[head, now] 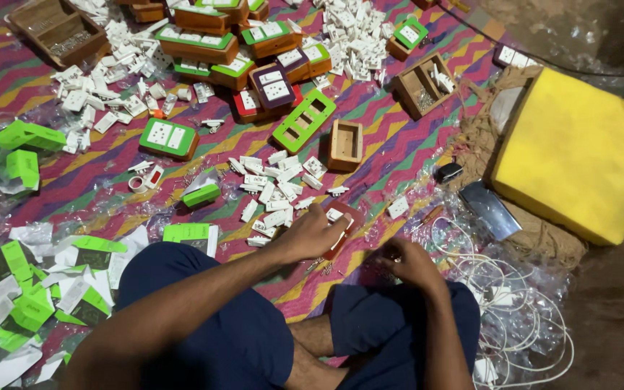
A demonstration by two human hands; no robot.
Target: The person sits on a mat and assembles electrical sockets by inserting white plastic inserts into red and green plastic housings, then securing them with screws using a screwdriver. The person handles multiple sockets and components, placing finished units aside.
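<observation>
Seen from the head camera, a person sits cross-legged on a zigzag-striped mat (399,155) amid switchboard parts. The left hand (312,235) rests on a red-brown board plate (347,220) lying on the mat just ahead of the knees, its fingers curled over the plate's near end and gripping it. The right hand (409,263) is lowered to the mat near the right knee, its fingers bent together over small parts there; what they pinch, if anything, cannot be made out.

Just beyond the left hand lies a loose heap of white socket modules (276,189). Farther out sit an open wooden box (346,144), a green cover frame (303,121) and stacked finished boards (198,45) with green plates. Green and white cartons (27,136) litter the mat on the left. To the right are a yellow foam cushion (572,148), a dark phone (490,209) and a tangle of white cable (514,303).
</observation>
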